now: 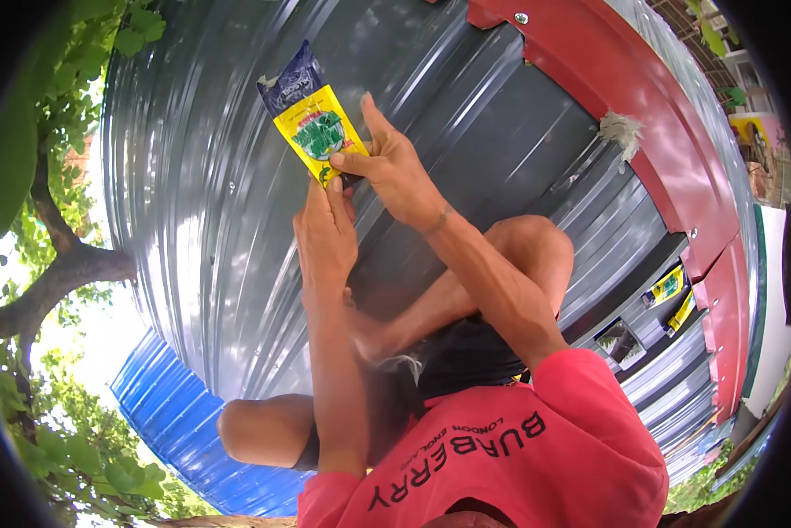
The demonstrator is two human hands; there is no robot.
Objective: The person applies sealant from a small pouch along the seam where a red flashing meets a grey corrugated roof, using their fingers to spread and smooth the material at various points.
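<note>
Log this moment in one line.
left hand: holds yellow-blue packet; right hand: holds same packet, lower end; rightward: two yellow packets on metal roofing

Outdoors, bright daylight. Dark grey ribbed metal roofing (184,185) underfoot, fills most of view; long white glare streaks run along the ribs. Red metal flashing (664,167) borders the right side, screw heads showing; pale frayed clump (621,134) on its inner edge. Blue ribbed sheeting (171,418) at lower left. Beyond the left edge: brown tree branch (83,264), green foliage (87,453), washed-out sky glare between leaves. Far right: a white panel (770,295), partly cut off by the dark lens rim.
</note>
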